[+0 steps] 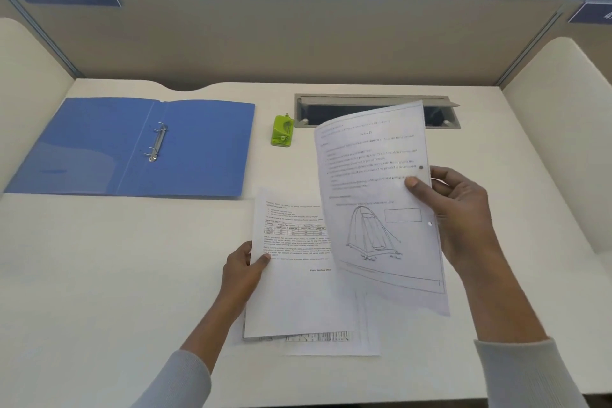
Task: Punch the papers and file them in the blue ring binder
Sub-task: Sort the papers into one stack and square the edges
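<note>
The right hand (463, 215) pinched a punched sheet (377, 202) by its holed edge, held up right of centre. The left hand (245, 268) gripped the paper stack (298, 291) at lower centre of the bench (99, 275). Carried one-handed to the open blue ring binder (198, 149) at upper left, the limp sheet could buckle or miss the rings (157, 142) (open or closed, unclear). Pages under the stack's top sheet were hidden.

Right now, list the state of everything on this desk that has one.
Blue ring binder, lying open, no sheets on its rings.
Green hole punch, standing alone, untouched.
Tent sheet, lifted, punched, gripped by right hand.
Paper stack, lying down, edge pinched by left hand.
Cable hatch, lid open.
</note>
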